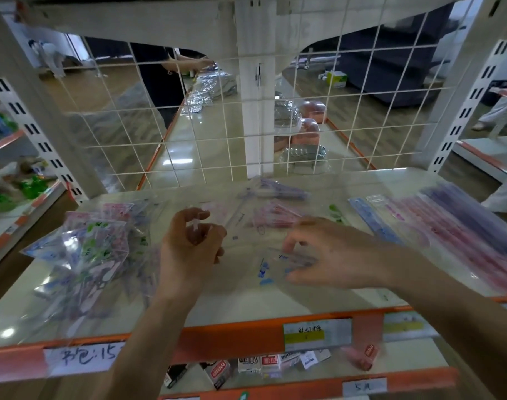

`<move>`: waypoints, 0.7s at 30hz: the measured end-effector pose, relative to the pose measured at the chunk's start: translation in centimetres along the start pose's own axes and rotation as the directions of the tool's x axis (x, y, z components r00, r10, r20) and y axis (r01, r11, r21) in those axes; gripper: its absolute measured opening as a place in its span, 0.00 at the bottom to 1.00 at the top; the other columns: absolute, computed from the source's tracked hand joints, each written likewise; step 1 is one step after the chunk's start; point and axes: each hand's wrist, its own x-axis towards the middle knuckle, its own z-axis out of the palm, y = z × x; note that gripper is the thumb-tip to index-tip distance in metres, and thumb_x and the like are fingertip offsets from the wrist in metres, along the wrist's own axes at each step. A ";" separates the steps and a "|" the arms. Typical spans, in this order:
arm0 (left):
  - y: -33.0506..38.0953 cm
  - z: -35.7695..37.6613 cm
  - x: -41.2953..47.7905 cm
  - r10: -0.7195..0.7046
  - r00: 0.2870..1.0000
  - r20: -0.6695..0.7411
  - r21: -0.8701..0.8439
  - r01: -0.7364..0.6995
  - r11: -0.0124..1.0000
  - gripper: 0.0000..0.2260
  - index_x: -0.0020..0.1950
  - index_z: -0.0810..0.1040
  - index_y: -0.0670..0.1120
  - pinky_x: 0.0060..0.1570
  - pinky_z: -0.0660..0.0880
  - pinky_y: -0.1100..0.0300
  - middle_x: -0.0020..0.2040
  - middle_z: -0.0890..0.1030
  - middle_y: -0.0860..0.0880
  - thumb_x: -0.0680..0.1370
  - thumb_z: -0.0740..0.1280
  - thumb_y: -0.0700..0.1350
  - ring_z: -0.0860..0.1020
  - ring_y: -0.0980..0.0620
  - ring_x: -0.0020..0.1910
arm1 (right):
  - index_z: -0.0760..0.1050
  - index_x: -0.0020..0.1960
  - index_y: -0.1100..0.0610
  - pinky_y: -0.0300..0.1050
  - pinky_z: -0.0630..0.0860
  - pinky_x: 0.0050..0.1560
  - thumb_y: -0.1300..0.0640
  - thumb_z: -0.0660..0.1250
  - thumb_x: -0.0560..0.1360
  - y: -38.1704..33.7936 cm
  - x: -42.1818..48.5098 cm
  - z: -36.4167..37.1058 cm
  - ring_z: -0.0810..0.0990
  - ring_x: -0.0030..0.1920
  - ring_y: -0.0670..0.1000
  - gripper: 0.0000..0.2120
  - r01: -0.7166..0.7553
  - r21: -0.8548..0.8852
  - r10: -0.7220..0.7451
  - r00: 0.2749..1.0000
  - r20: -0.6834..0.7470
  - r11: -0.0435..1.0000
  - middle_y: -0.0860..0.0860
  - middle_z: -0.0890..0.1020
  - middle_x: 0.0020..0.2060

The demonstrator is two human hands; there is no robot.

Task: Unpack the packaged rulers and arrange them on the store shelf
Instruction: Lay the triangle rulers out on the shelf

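1. A clear plastic package (pixel 246 223) holding pink and purple rulers lies mid-shelf, between both hands
2. The left hand (pixel 190 241) has its fingers curled, pinching the package's near-left edge
3. The right hand (pixel 336 252) is half-curled over a clear blue-printed ruler (pixel 278 264); blur hides whether it grips
4. Loose set squares (pixel 93 246) are heaped at left and straight rulers (pixel 454 226) lie in a row at right, all on the shelf (pixel 246 304)
5. Small cartons (pixel 261 365) stand on the tier below

Bright, even indoor light; glare spots on the glossy shelf (pixel 240 301); motion blur throughout; wide-angle bending at edges.
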 end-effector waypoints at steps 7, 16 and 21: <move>0.3 0.1 0.0 -0.043 0.998 0.038 -0.051 0.045 0.998 0.11 0.53 0.74 0.46 0.27 0.72 0.64 0.31 0.79 0.48 0.74 0.68 0.34 0.74 0.55 0.27 | 0.76 0.54 0.49 0.48 0.73 0.56 0.47 0.67 0.74 1.3 1.5 1.2 0.73 0.55 0.46 0.11 -0.053 0.052 0.062 0.979 -0.195 0.997 0.43 0.74 0.50; 1.0 0.3 -0.5 -0.107 0.977 0.182 -0.184 0.141 0.973 0.03 0.48 0.77 0.41 0.31 0.76 0.58 0.37 0.83 0.43 0.78 0.63 0.36 0.78 0.47 0.32 | 0.77 0.50 0.51 0.38 0.78 0.36 0.62 0.64 0.78 -1.6 3.1 -0.4 0.83 0.37 0.46 0.07 0.106 0.815 0.133 0.967 -0.219 0.569 0.48 0.84 0.33; 1.1 -0.2 -0.4 -0.123 0.987 0.105 -0.265 0.147 0.953 0.12 0.52 0.76 0.40 0.27 0.73 0.58 0.39 0.82 0.40 0.82 0.58 0.46 0.76 0.47 0.30 | 0.76 0.55 0.47 0.37 0.76 0.36 0.62 0.62 0.79 -2.2 4.2 -2.5 0.81 0.37 0.46 0.12 0.142 0.721 -0.074 0.989 -0.125 0.679 0.54 0.81 0.36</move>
